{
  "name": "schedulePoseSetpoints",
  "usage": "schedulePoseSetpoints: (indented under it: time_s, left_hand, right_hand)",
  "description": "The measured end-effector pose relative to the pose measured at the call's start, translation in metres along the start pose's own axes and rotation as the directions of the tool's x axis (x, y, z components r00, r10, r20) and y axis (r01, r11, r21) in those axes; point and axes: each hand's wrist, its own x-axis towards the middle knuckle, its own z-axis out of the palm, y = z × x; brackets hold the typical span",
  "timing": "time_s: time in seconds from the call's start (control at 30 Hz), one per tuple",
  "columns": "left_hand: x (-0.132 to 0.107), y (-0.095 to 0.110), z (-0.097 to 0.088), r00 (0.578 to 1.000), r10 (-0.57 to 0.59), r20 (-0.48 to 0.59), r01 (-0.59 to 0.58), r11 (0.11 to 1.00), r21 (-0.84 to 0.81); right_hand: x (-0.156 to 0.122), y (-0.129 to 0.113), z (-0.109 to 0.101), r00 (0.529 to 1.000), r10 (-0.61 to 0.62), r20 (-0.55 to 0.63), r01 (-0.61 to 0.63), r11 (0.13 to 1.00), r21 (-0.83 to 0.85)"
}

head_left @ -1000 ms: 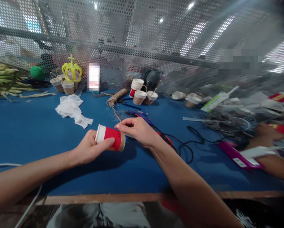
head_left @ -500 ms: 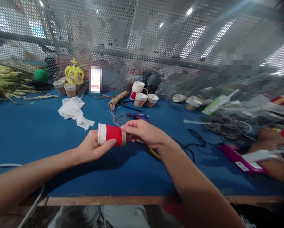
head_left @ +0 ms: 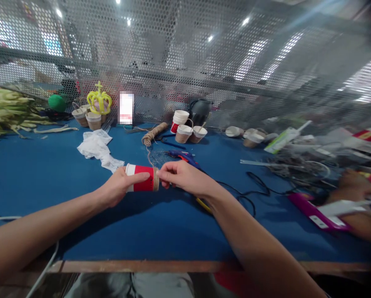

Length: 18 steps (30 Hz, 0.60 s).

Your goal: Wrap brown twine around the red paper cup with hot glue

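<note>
Cup (head_left: pixel 142 187) levelled since 1.0 s ago | left grip (head_left: pixel 115 188) clasps it sideways, apparently for steadiness | right grip (head_left: pixel 187 178) pinches twine band (head_left: pixel 156 182), apparently seating it

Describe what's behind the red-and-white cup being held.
Beyond the cup, a twine roll and white cloth lie on the blue table; the tabletop directly behind the cup is covered.

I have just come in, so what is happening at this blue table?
A person's left hand holds a red-and-white paper cup sideways above the blue table. The fingertips of the right hand are at the cup's base, where a band of twine goes around it. The red and white part is not wrapped. A strand leads from the twine roll toward the cup.
</note>
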Motion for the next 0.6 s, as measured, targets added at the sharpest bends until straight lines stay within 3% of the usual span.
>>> schedulePoseSetpoints:
  time_s: [0.13, 0.33, 0.6]
  left_hand:
    - [-0.003, -0.003, 0.001, 0.999, 0.046, 0.022, -0.049, 0.991, 0.125]
    - [-0.010, -0.007, 0.001, 0.984, 0.033, 0.174, -0.085, 0.949, 0.303]
    - [-0.014, -0.005, 0.001, 0.957, 0.004, 0.290, -0.111, 0.930, 0.351]
  right_hand:
    - [0.005, 0.007, -0.004, 0.981, -0.055, -0.184, 0.029, 0.990, -0.141]
    - [0.027, 0.013, 0.000, 0.993, 0.041, -0.112, -0.033, 0.997, 0.069]
    - [0.095, 0.014, 0.004, 0.986, 0.128, -0.106, -0.107, 0.977, 0.184]
